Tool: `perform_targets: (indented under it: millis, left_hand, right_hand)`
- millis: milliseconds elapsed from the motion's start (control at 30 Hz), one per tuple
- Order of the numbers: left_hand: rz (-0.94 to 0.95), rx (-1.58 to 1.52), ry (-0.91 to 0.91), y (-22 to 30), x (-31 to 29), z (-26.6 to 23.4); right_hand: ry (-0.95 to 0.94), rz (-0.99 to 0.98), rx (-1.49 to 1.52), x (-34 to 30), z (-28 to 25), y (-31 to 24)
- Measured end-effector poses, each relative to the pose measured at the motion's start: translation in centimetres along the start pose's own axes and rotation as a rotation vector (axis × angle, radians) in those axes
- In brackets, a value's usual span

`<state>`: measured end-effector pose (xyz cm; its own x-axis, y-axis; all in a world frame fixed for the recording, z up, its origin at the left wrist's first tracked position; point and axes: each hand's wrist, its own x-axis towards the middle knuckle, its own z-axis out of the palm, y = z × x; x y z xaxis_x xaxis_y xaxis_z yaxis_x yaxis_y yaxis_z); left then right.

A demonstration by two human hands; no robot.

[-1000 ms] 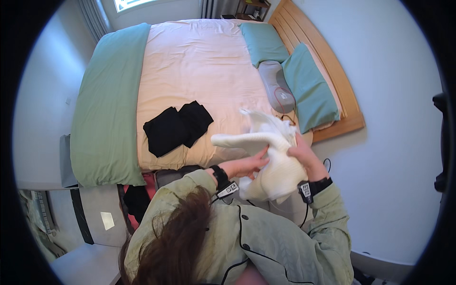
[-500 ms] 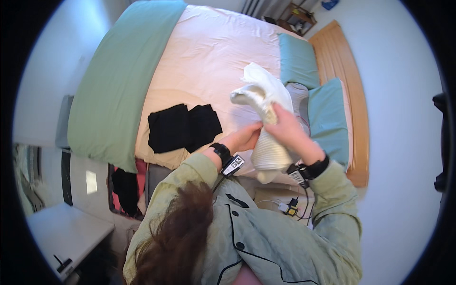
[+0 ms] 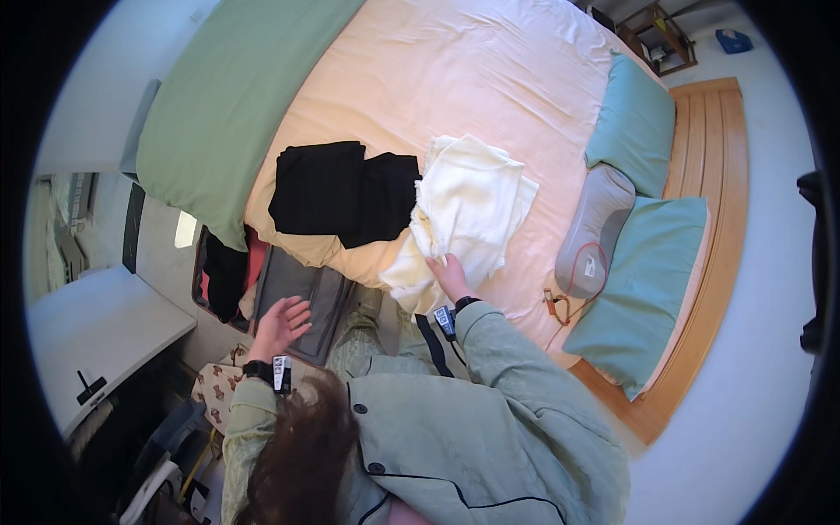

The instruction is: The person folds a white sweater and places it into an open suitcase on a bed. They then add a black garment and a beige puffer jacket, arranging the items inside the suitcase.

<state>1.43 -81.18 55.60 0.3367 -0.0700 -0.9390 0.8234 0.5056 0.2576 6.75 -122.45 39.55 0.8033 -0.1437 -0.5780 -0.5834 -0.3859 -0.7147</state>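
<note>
A white ribbed knit garment (image 3: 472, 197) lies spread and bunched on the bed, its lower part hanging over the near edge. My right hand (image 3: 451, 278) is closed on its near edge, fingertips pinching the cloth. Off to the left, over the open suitcase, my left hand (image 3: 282, 328) is held in the air, fingers apart and nothing in it. Folded black clothes (image 3: 319, 188) rest on the bed just left of the white garment, and the two touch or nearly touch. What kind of garment the white one is, I cannot tell.
An open suitcase (image 3: 302, 293) with dark clothing inside stands below the bed's near edge. Green pillows (image 3: 643, 289) and a grey pillow (image 3: 599, 227) with a red cord lie by the wooden headboard (image 3: 713, 175). A green cover (image 3: 236, 96) drapes the left end. A white table (image 3: 105, 332) is at left.
The white garment has gone from being held up bunched in both hands to lying on the bed beside the black clothes. My left hand has let go and moved left.
</note>
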Motion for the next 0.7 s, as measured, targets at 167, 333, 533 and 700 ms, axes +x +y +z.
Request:
perform_targets:
  millis: [167, 333, 533, 700]
  left_hand:
    - [0.11, -0.095, -0.015, -1.9, -0.8, -0.1]
    - [0.408, 0.541, -0.044, -1.2, -1.1, 6.8]
    - [1.331, 0.887, -0.211, 2.1, -7.1, 17.1]
    - [1.679, 1.113, -0.209, 1.7, -12.8, 17.0]
  right_hand:
    - [-0.16, 0.059, 0.316, 0.3, -7.4, -5.6]
    - [-0.402, -0.088, 0.272, -4.4, -18.2, -18.0]
    - [-1.035, -0.638, -0.203, -13.6, -17.9, -32.5]
    - [-1.466, -0.959, -0.386, -20.9, -9.4, -38.7]
